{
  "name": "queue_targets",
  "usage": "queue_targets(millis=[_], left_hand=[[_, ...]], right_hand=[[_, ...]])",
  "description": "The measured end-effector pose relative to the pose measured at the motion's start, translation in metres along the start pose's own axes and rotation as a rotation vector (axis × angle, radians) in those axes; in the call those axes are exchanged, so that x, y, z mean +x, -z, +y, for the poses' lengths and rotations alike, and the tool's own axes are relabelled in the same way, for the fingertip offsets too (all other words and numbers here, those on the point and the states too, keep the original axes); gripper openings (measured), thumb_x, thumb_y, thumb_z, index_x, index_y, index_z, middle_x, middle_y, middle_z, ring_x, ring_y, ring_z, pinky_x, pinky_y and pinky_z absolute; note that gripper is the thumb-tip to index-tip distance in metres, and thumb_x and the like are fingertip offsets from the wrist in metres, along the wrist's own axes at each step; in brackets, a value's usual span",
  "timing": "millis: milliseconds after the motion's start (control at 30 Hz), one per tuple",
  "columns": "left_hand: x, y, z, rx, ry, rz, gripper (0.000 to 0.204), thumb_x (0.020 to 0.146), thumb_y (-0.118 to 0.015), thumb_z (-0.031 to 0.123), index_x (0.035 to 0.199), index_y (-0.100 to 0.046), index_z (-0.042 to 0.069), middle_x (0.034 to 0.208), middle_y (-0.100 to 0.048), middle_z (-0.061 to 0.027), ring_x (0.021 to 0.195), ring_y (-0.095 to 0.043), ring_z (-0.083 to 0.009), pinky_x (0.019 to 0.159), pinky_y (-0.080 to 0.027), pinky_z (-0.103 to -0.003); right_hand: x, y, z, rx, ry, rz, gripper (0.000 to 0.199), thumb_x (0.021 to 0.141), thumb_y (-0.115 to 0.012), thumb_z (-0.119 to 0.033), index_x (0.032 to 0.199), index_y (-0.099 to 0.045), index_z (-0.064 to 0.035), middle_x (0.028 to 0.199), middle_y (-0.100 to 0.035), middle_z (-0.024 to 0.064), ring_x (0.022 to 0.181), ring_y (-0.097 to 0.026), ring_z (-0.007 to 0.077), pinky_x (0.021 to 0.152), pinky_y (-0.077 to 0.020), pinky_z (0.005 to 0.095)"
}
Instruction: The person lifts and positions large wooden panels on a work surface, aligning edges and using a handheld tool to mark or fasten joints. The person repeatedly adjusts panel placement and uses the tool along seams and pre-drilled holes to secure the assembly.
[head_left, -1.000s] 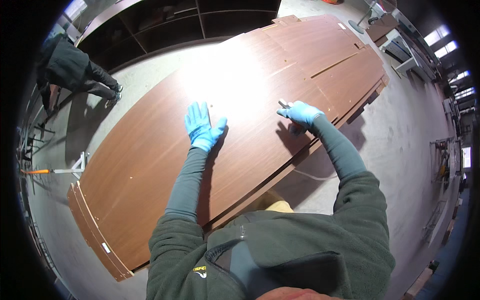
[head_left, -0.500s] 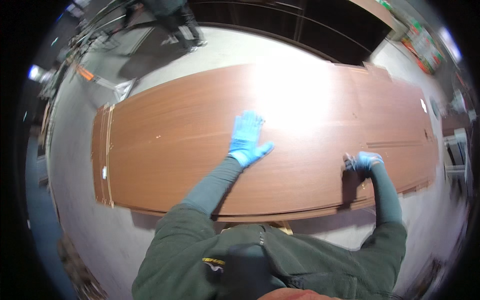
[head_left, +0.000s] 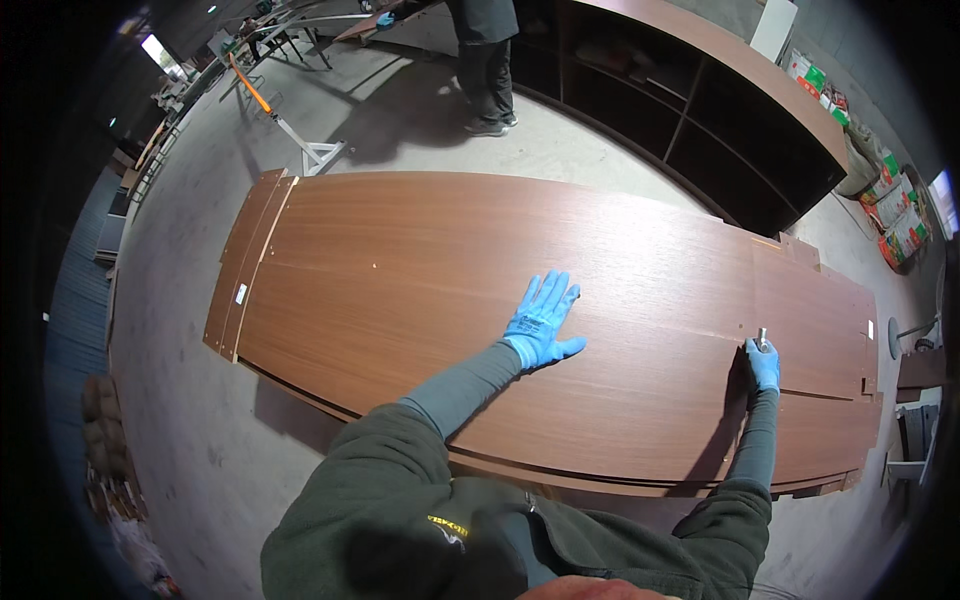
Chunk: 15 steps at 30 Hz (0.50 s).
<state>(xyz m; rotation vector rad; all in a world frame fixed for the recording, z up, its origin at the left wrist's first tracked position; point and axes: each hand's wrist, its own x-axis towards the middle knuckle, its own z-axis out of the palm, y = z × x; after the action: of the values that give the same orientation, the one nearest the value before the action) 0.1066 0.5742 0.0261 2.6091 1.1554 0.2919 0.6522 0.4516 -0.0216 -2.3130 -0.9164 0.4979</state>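
A large brown wood-grain panel lies flat before me, on top of other boards whose edges show. My left hand, in a blue glove, rests palm down near the panel's middle, fingers spread. Farther right, my right hand, also in a blue glove, is closed round a small tool with a silver metal end. Its kind is hard to make out. A dark shadow falls on the panel beside that hand. Small holes or pale marks dot the surface.
A long dark cabinet with open compartments stands beyond the panel. Near it is another person in dark clothes. An orange and grey metal stand is at far left. Colourful sacks sit at far right.
The view has swung, so the panel sits lower and tilted. My left hand stays flat with fingers now spread wider. My right hand has turned, its tool's metal end now pointing away from me.
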Motion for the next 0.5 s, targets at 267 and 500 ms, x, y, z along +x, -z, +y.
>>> queue_targets(millis=[267, 500], left_hand=[[-0.014, 0.002, 0.003, 0.006, -0.006, -0.013, 0.1, 0.096, -0.062, 0.062, 0.169, -0.029, 0.002, 0.176, -0.02, -0.0284, 0.166, -0.012, -0.0429, 0.136, -0.006, -0.054], [-0.022, 0.0, 0.001, -0.008, -0.004, 0.026, 0.1, 0.096, -0.062, 0.063, 0.169, -0.03, 0.003, 0.176, -0.022, -0.0276, 0.166, -0.014, -0.0417, 0.137, -0.007, -0.053]], right_hand=[[-0.013, 0.005, 0.008, -0.037, -0.082, -0.039, 0.031, 0.097, -0.074, -0.034, 0.097, -0.074, -0.002, 0.083, -0.071, 0.0087, 0.079, -0.064, 0.0176, 0.075, -0.0524, 0.0404], [-0.034, -0.001, -0.017, -0.221, -0.025, -0.021, 0.033, 0.094, -0.074, -0.037, 0.105, -0.074, -0.0054, 0.097, -0.077, 0.0201, 0.093, -0.074, 0.0365, 0.083, -0.0555, 0.0483]])
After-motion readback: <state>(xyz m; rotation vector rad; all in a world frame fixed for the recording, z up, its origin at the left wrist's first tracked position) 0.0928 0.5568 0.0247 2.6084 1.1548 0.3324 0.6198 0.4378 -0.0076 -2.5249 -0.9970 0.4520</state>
